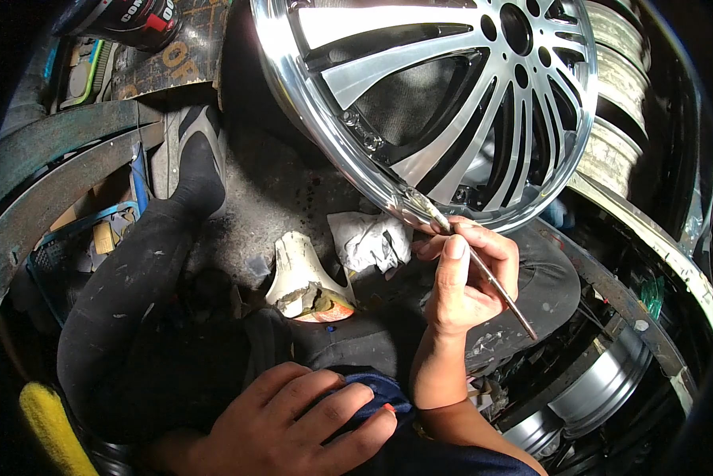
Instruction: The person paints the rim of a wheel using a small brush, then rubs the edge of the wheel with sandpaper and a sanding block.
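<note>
In my right hand point(475, 278) is a thin paintbrush point(491, 279), pinched between the thumb and fingers. Its pale, smeared end reaches the lower lip of a polished alloy wheel point(444, 176) with dark gaps between its spokes. Whether the tip touches the metal is hard to tell. My left hand point(301, 420) lies over dark blue cloth point(382, 389) at my lap, its fingers loosely stretched out and slightly apart. A small orange-red spot shows by one fingertip. Below the wheel lie a crumpled white rag point(370, 240) and a cut pale plastic container point(295, 266) with dark residue.
Stacked wheel rims point(618, 103) stand at the right, with more silver rims point(602, 381) lower down. A metal frame point(63, 151) and a blue basket point(63, 262) are at the left. A dark can point(130, 22) sits on a printed cardboard box point(174, 63). My outstretched leg crosses the left side.
</note>
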A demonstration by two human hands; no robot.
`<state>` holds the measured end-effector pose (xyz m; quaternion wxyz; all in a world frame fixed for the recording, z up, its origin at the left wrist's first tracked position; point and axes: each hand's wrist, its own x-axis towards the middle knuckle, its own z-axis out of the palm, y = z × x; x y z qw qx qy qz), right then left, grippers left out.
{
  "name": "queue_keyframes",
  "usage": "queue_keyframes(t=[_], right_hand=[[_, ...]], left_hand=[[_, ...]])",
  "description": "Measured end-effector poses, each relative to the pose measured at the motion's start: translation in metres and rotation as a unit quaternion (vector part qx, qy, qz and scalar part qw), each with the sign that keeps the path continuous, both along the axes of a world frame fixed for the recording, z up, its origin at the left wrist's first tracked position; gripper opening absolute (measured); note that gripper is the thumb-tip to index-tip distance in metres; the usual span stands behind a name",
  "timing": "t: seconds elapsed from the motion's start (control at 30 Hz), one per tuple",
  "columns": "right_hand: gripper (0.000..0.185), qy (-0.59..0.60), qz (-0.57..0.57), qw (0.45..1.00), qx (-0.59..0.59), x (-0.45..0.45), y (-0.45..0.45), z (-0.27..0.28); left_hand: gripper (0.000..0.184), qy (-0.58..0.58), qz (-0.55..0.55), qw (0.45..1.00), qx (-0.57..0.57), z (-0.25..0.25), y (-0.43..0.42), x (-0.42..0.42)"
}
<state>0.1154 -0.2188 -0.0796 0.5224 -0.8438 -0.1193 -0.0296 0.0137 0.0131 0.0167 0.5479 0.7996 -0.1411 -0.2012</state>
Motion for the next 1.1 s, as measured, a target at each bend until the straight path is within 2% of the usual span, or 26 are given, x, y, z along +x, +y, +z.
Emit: queue_keyframes(t=[0.13, 0.43, 0.53, 0.63, 0.83, 0.93, 1.1], right_hand=[[0.017, 0.004, -0.038, 0.999, 0.037, -0.0002, 0.0019, -0.0014], [0.018, 0.005, -0.033, 0.998, 0.050, -0.0003, 0.0023, -0.0014], [0.018, 0.012, -0.035, 0.998, 0.055, -0.0011, 0.0024, -0.0009], [0.018, 0.009, -0.034, 0.998, 0.052, -0.0007, 0.0019, -0.0011], [0.018, -0.001, -0.034, 0.998, 0.044, -0.0012, -0.0008, -0.0029], [0.016, -0.009, 0.002, 1.000, 0.002, -0.0010, -0.0038, -0.0019], [0.017, 0.001, -0.023, 0.999, 0.024, -0.0021, -0.0043, -0.0027]], left_hand=[[0.032, -0.010, -0.002, 1.000, 0.011, -0.0007, -0.0006, -0.0012], [0.034, -0.020, 0.000, 1.000, 0.012, -0.0013, -0.0012, -0.0014], [0.036, 0.037, 0.003, 0.999, -0.012, 0.0025, -0.0009, -0.0003], [0.036, -0.005, 0.003, 1.000, 0.006, -0.0007, -0.0021, -0.0024], [0.035, -0.005, -0.002, 1.000, 0.007, 0.0007, -0.0009, 0.0003], [0.035, -0.003, -0.011, 1.000, 0.007, 0.0012, 0.0011, 0.0025], [0.033, 0.013, -0.011, 1.000, 0.001, 0.0019, 0.0014, 0.0024]])
